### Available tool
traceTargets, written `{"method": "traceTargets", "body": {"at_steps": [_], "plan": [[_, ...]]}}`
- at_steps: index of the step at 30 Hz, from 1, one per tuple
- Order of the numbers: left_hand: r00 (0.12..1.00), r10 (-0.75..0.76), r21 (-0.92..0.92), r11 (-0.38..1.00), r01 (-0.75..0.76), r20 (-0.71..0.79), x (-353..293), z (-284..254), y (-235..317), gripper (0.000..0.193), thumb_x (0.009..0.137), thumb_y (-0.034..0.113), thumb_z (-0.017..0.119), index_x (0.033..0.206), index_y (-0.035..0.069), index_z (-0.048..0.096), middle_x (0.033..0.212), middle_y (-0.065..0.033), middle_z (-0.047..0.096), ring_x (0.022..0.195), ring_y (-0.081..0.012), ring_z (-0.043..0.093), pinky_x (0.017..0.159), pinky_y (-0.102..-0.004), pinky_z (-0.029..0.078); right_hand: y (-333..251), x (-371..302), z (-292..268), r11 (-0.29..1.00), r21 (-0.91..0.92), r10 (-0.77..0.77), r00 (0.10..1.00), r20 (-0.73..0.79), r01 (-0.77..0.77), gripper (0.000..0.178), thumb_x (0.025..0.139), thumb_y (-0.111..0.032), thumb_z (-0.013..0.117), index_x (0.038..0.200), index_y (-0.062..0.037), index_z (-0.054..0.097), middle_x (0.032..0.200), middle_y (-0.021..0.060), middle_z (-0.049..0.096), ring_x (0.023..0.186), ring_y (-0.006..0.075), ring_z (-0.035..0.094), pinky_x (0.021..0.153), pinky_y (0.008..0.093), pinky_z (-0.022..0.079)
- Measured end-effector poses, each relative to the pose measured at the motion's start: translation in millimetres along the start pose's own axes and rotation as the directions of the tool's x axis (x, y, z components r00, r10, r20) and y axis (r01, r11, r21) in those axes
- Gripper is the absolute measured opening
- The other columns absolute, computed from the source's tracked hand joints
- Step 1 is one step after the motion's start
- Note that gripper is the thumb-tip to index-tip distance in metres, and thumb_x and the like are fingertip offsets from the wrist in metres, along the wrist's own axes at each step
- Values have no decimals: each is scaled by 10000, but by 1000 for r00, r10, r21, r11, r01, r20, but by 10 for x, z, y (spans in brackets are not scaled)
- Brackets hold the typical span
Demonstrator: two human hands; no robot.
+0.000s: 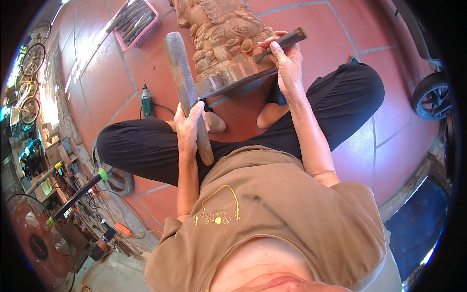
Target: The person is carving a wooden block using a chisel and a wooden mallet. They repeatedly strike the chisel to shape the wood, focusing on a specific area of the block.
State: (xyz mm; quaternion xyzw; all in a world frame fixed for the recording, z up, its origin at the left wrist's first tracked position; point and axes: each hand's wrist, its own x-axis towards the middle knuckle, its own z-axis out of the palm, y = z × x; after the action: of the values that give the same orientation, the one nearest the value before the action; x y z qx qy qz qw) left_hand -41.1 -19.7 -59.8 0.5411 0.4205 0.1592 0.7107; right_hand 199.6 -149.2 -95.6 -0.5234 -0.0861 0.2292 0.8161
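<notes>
A carved brown wooden statue [221, 44] stands on the floor between my bent legs. My left hand [188, 127] is closed round the lower part of a long wooden mallet [179, 61], whose thick end points up and away beside the statue. In my right hand [288, 63] is a chisel [292, 38] with a dark wooden handle, held between thumb and fingers. Its blade slants down to the left toward the right side of the statue's base. Whether the edge touches the wood, I cannot tell. The mallet is apart from the chisel.
A pink basket [137, 29] of chisels stands at the far left on the red tiles [311, 22]. A green corded power tool [146, 101] sits near my left knee. A fan [41, 248] and cluttered tools line the left; a wheel [432, 96] is at the right.
</notes>
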Motion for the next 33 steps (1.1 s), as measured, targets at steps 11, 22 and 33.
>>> {"method": "traceTargets", "body": {"at_steps": [11,22,33], "plan": [[1000,-10,26,1000,10,3,18,37,3,286,953,226,669,1131,33,556,658,-33,554,468,-113,526,410,-238,435,-17,30,56,997,-25,71,997,42,-70,214,995,-41,587,1197,-35,518,1001,63,655,946,173,673,894,331,513],[1000,22,47,999,-23,7,-28,57,33,300,951,229,669,1138,25,553,666,-33,559,470,-117,529,416,-246,440,-73,-83,43,993,-117,17,951,309,20,256,1005,-105,595,1241,-59,507,1026,55,669,1003,198,672,951,366,515],[1000,9,8,1000,-9,-4,-4,7,-24,327,947,245,679,1147,18,553,661,-39,565,459,-116,531,402,-243,429,-26,-5,-101,999,-45,12,997,72,-9,207,1020,-85,575,1216,-69,509,1044,56,655,1006,201,685,935,362,542]]}}
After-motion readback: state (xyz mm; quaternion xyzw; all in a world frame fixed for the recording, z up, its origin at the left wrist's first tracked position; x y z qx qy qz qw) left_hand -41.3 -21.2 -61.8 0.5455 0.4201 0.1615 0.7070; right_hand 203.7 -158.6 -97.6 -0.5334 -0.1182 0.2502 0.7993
